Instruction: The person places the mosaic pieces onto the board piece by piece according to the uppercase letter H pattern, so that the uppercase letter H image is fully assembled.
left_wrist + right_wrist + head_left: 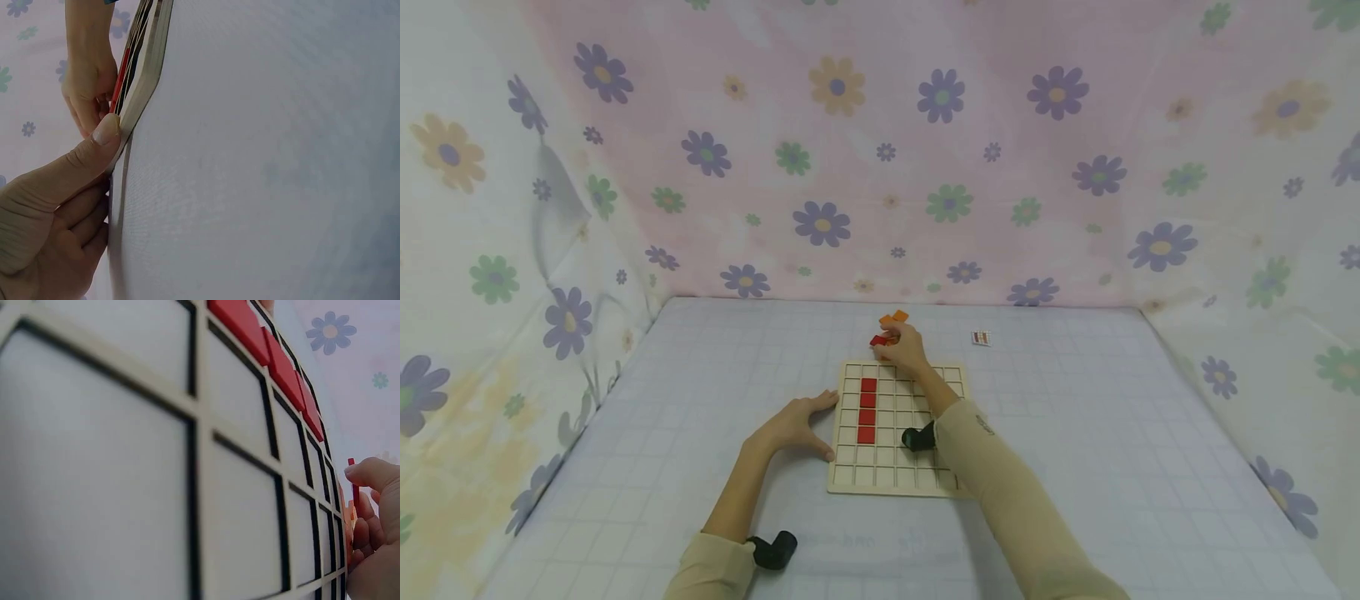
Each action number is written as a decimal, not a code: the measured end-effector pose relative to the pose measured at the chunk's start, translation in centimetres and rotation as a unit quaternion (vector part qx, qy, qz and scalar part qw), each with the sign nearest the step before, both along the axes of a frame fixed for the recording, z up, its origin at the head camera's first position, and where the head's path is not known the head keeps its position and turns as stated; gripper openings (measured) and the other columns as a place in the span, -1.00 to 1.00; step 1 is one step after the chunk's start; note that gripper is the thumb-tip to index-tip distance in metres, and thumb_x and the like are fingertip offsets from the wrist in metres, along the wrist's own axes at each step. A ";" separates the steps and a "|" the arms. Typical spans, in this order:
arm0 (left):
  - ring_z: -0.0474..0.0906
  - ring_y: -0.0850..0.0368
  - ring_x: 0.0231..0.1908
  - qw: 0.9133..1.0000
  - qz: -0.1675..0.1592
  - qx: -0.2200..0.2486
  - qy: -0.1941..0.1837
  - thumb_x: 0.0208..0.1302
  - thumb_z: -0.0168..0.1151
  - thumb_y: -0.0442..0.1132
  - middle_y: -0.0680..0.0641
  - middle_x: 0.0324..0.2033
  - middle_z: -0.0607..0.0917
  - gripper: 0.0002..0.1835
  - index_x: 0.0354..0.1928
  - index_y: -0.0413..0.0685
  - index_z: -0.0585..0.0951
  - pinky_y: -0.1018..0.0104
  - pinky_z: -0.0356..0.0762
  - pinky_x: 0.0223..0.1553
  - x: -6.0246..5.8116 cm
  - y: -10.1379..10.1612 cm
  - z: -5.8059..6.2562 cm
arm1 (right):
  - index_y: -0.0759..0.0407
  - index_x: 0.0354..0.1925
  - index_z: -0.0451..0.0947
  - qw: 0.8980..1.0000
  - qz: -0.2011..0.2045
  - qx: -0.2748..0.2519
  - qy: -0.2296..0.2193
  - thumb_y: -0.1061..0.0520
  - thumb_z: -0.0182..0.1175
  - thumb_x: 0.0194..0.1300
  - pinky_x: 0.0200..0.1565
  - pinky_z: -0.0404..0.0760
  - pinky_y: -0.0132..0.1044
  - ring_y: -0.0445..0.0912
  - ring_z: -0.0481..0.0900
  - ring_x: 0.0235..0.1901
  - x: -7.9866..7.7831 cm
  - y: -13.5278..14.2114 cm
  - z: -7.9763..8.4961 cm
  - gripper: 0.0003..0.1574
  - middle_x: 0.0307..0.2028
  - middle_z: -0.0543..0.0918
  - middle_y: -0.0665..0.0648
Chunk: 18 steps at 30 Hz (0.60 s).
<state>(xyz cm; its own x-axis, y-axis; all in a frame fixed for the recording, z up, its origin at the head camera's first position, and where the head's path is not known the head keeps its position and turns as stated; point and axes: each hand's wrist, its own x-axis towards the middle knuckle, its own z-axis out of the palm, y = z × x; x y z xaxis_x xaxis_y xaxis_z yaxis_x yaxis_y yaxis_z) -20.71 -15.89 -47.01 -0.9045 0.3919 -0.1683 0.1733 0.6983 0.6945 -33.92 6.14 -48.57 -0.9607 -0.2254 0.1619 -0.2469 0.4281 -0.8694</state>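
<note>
A square wooden grid board (pixel 898 492) lies on the table, with a column of several red tiles (pixel 867 417) in its left part. Behind the board's far edge, my right hand (pixel 907 348) pinches one red square tile (pixel 354 481) between thumb and fingers, on edge in the right wrist view. Orange tiles (pixel 900 316) lie right by its fingertips, partly covered by the hand. My left hand (pixel 788 425) touches the board's left edge, thumb and fingers spread apart; its thumb (pixel 105 130) rests against the rim in the left wrist view.
A small printed card (pixel 981 337) lies on the table right of the orange tiles. The white gridded tablecloth (pixel 1075 433) meets a flowered cloth wall (pixel 880 167) at the back and sides. My right forearm (pixel 1000 483) crosses over the board's right part, hiding some squares.
</note>
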 end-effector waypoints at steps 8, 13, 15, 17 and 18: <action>0.10 -0.14 0.38 1.000 -0.008 0.009 0.003 -0.37 0.63 -0.19 -0.21 0.36 0.24 0.08 0.33 -0.22 0.31 -0.05 0.08 0.36 0.0 0.0 0.2 | 0.46 0.03 0.49 0.999 0.033 -0.024 0.028 0.27 0.34 0.09 -0.16 0.55 -0.17 0.13 0.51 -0.18 1.8 1.5 1.0 -0.48 -0.14 0.61 0.34; 0.09 -0.13 0.38 1.000 -0.007 0.006 0.002 -0.35 0.62 -0.18 -0.19 0.36 0.24 0.08 0.34 -0.21 0.31 -0.04 0.07 0.36 -0.2 -0.1 0.1 | 0.46 -0.08 0.54 0.996 0.076 -0.020 0.051 0.28 0.36 0.06 -0.17 0.56 -0.24 0.13 0.53 -0.18 3.7 2.1 0.8 -0.56 -0.16 0.64 0.33; 0.10 -0.12 0.38 1.000 -0.007 0.007 -0.001 -0.35 0.62 -0.19 -0.19 0.36 0.25 0.07 0.34 -0.20 0.31 -0.03 0.06 0.37 -0.2 -0.1 0.0 | 0.45 -0.11 0.56 0.994 0.094 -0.017 0.060 0.29 0.37 0.05 -0.19 0.56 -0.26 0.12 0.53 -0.20 4.8 2.2 0.7 -0.59 -0.16 0.65 0.33; 0.10 -0.13 0.37 1.000 -0.008 0.008 0.003 -0.36 0.63 -0.19 -0.20 0.35 0.25 0.07 0.33 -0.21 0.32 -0.04 0.07 0.36 -0.1 -0.1 0.1 | 0.42 -0.16 0.58 0.991 0.107 0.002 0.075 0.27 0.38 0.04 -0.19 0.57 -0.29 0.09 0.54 -0.23 6.0 2.2 0.5 -0.63 -0.19 0.67 0.30; 0.10 -0.13 0.37 1.000 -0.010 0.009 0.003 -0.36 0.63 -0.19 -0.20 0.35 0.25 0.07 0.33 -0.21 0.32 -0.03 0.07 0.36 -0.1 -0.1 0.1 | 0.41 -0.17 0.59 0.990 0.117 0.011 0.083 0.27 0.37 0.04 -0.20 0.58 -0.30 0.08 0.55 -0.24 6.6 2.1 0.5 -0.64 -0.21 0.67 0.29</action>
